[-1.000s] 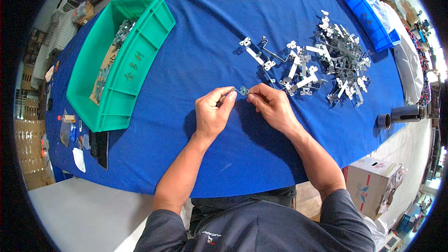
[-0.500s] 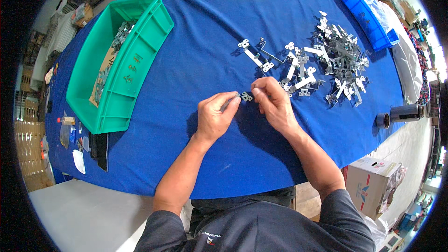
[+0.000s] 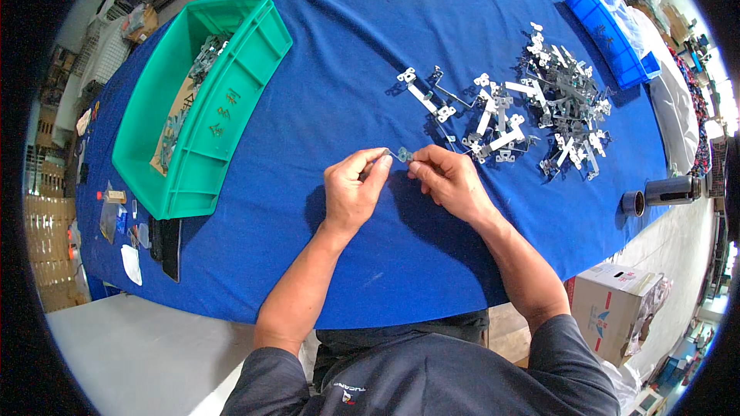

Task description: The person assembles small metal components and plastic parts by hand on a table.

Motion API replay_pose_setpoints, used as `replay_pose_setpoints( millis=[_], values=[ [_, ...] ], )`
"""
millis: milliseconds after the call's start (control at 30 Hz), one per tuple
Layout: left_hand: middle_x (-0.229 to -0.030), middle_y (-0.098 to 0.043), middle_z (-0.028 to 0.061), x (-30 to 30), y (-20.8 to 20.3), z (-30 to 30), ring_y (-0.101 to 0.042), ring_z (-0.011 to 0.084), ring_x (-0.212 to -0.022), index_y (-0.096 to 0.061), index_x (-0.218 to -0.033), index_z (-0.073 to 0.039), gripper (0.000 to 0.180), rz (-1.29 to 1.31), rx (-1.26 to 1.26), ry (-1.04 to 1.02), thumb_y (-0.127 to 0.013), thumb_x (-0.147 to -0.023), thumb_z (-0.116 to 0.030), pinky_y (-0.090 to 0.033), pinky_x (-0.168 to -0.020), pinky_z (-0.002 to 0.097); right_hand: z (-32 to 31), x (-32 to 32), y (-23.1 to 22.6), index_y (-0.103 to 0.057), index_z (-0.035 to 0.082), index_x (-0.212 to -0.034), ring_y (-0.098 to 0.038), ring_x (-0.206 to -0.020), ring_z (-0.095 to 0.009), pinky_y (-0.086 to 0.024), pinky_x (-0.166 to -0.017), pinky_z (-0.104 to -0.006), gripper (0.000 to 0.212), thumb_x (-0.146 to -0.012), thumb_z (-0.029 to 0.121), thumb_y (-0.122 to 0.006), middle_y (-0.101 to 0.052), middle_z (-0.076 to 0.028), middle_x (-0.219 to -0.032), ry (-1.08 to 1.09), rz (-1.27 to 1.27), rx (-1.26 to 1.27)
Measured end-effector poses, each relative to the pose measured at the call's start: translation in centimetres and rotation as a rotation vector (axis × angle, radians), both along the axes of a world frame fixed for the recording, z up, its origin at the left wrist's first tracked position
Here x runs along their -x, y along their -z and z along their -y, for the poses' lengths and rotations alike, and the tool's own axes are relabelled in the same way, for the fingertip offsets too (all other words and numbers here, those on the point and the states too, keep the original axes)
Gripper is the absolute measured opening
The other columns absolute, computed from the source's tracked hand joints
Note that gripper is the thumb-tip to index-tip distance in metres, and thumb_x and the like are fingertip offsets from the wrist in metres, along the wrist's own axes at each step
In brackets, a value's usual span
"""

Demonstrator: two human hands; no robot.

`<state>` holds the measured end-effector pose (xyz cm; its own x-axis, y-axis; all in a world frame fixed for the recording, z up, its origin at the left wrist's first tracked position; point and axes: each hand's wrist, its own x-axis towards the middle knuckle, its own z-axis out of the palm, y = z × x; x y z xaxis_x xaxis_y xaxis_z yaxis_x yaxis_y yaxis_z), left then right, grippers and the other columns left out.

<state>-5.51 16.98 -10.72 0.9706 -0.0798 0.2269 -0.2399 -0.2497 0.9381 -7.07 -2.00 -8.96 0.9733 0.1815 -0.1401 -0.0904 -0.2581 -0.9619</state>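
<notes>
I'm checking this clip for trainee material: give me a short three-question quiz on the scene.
1. True or false: both hands pinch one small metal part between them.
2. Which container holds metal pieces: A) green bin B) blue bin?
3. Fill in: the loose pile of metal brackets lies nearer the ___ hand.

Key:
1. True: left hand and right hand meet on it.
2. A
3. right

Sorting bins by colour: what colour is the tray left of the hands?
Green tray, clearest in the head view.
</notes>
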Motion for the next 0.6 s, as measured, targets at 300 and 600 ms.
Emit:
replay_pose_setpoints(
  millis=[300,600],
  values=[
    [-0.077,-0.071,0.0109,0.2,-1.0,0.2,-0.065,0.0127,-0.065,-0.070,-0.096,0.004,0.013,0.038,-0.106,0.047,-0.069,-0.089,-0.007,-0.051,-0.058,0.0277,-0.2,-0.1,-0.2,-0.062,0.001,-0.104,-0.061,-0.064,-0.010,-0.052,-0.057,-0.0282,0.014,-0.097,0.013,-0.060,-0.064,-0.005,-0.075,0.017,0.031,-0.044],
    [-0.082,-0.073,0.0111,0.0,-0.3,0.4,-0.066,0.0117,-0.069,-0.073,-0.097,0.003,0.014,0.168,-0.123,0.088,-0.071,-0.087,-0.006,-0.051,-0.061,0.0267,-0.3,0.1,0.1,-0.058,0.001,-0.099,-0.064,-0.069,-0.035,-0.051,-0.060,-0.0405,0.010,-0.092,0.008,-0.061,-0.063,-0.017,-0.081,0.012,0.502,0.319]
  ],
)
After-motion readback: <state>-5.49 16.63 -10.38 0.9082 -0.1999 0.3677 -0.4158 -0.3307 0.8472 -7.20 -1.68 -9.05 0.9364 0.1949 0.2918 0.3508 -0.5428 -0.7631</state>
